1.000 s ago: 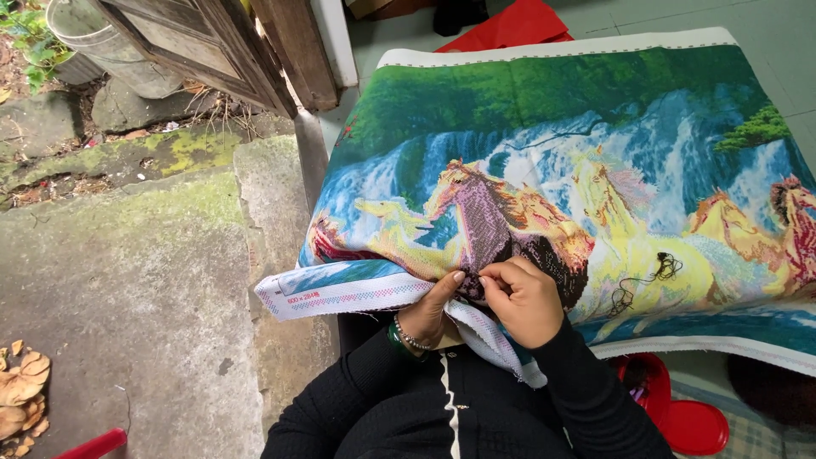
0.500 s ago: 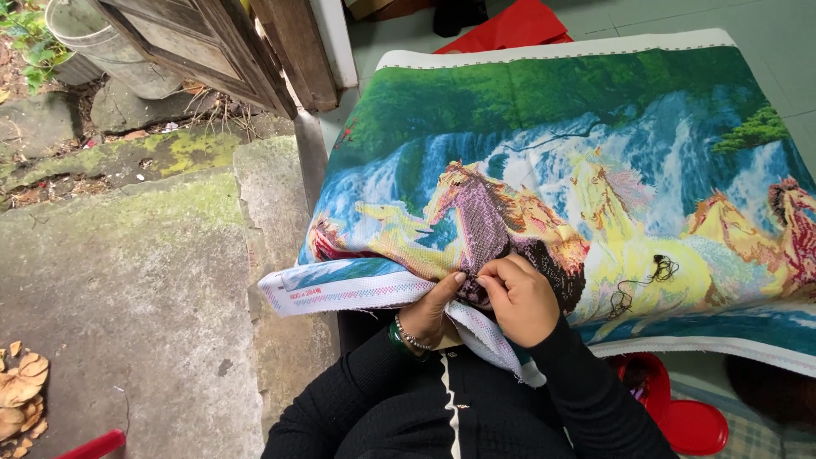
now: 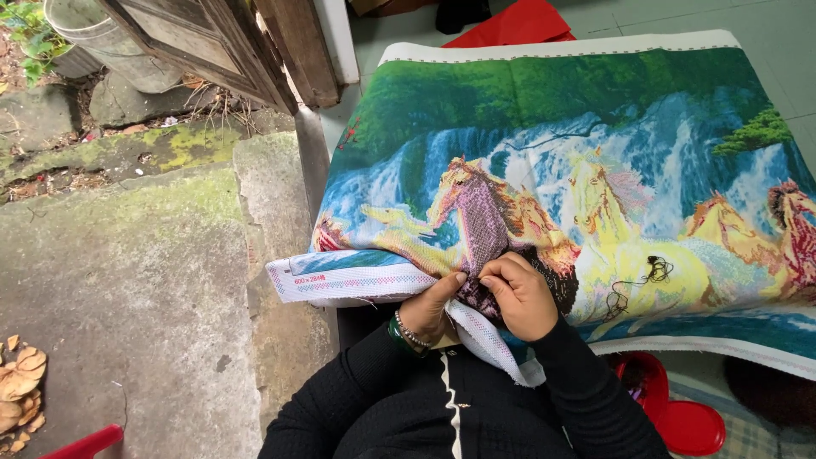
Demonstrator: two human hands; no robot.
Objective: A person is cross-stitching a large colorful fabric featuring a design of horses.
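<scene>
Your black knit sleeves fill the bottom of the view, soft and ribbed, both forearms angled inward so the hands meet just above your lap. Your left hand [image 3: 433, 308] comes up from under the folded edge of the canvas [image 3: 544, 153], thumb on top and fingers tucked beneath, gripping the cloth; a beaded bracelet [image 3: 410, 331] and a green bangle circle that wrist. Your right hand [image 3: 520, 293] sits just beside it, knuckles up, fingertips pinched together on the stitched surface (whatever they pinch is too small to make out).

The canvas is a large cross-stitch piece, a stiff woven grid with a white border, draped over your knees and spreading away from you to the right. Its near edge is rolled back, showing a pale selvedge with small coloured marks. The hands rest on a dense purple and dark patch at the chest of a stitched horse; around it run yellow and orange horses, blue-white waterfalls and green trees. A loose black thread [image 3: 642, 276] curls on the yellow area right of your right hand.

Below the cloth on the right sits a glossy red plastic tub [image 3: 680, 421]. To the left lies rough, mossy concrete with dry leaves [image 3: 19, 382], and farther off a weathered wooden door [image 3: 212, 42] and a grey bucket [image 3: 102, 38].
</scene>
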